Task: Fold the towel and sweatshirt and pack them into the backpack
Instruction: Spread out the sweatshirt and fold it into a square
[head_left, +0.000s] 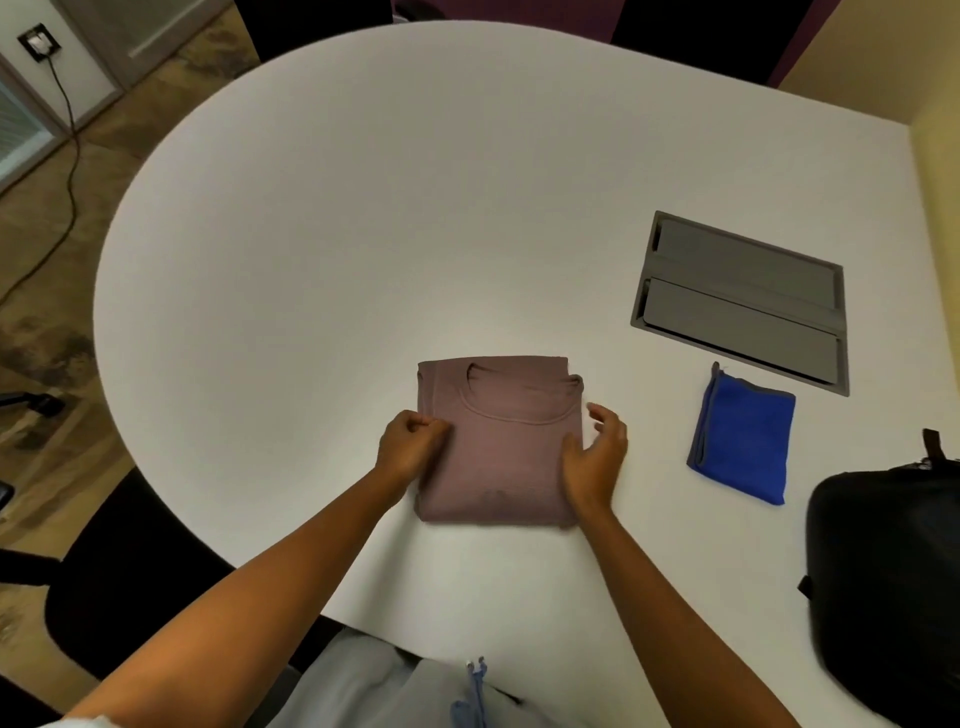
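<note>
The sweatshirt (498, 441) lies folded square on the table (363, 208), near its front edge; the left hand (410, 447) is curled at its left edge, seemingly pinching cloth to square the stack; the right hand (595, 457) rests loose and spread at the right edge; the towel (743, 441), folded, waits beside the backpack (883, 571), likely next.

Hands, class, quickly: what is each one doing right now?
Left hand: fingers curled at the left edge of the folded sweatshirt; whether they grip the cloth cannot be told.
Right hand: open, fingers relaxed at the sweatshirt's right edge.
</note>
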